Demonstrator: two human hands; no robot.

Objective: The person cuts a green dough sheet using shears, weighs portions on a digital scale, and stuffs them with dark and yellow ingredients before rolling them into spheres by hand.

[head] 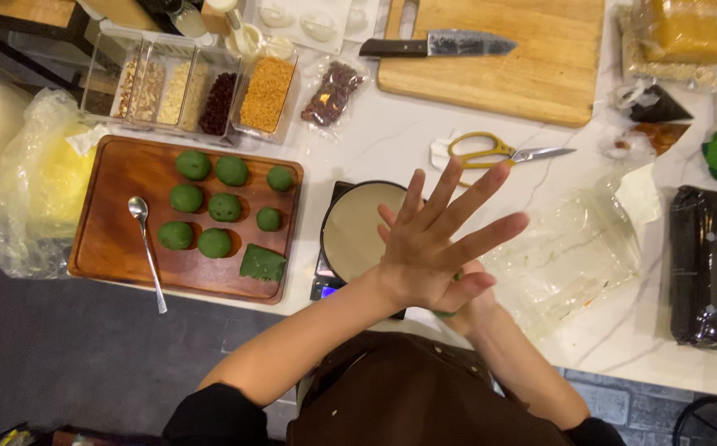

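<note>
- Green dough (448, 312) sits pressed between our palms above the counter (391, 140) edge, in front of the round scale pan (354, 231); only a sliver shows.
- Our left hand (437, 248) lies flat on top, fingers fully spread, clasping nothing; our right hand (478, 306) underneath is mostly hidden, so we cannot tell its grip.
- To roll well, we judge palms should stay flat, with light, even circles.
- Its long axis and heading are hidden.
- Finished green balls (210, 206) rest on the wooden tray (111, 239), far left.
</note>
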